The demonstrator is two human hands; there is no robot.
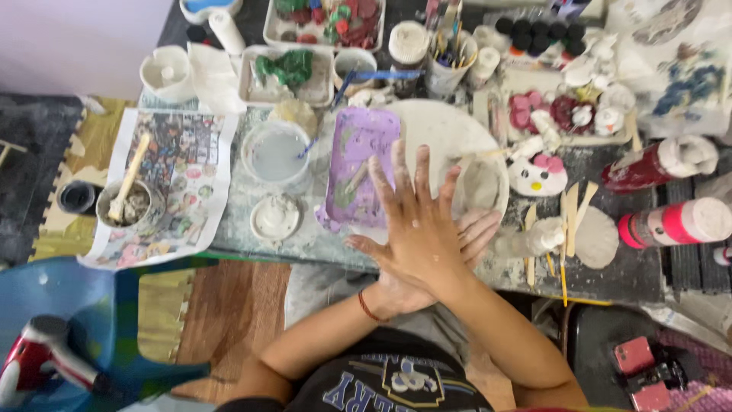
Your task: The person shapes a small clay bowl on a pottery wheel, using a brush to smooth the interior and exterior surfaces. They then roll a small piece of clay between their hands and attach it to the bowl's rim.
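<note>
My right hand (415, 229) lies flat on top of my left hand (479, 229), palm against palm and crossed, over the near edge of the work table (252, 244). The right fingers are spread and point away from me; the left fingers stick out to the right beneath them. Whether anything lies between the palms is hidden. A red band (367, 306) circles my left wrist. Just beyond the fingertips are a purple paint-smeared tray (358, 152), a round white board (442, 130) and a grey clay bowl (480, 183).
To the left stand a water tub (274, 152), a small lid (276, 217) and a cup with a wooden stick (130, 202) on newspaper (194, 183). A white cat figure (537, 175), wooden tools (572, 217) and red and pink bottles (671, 191) sit right. Paint pots crowd the back.
</note>
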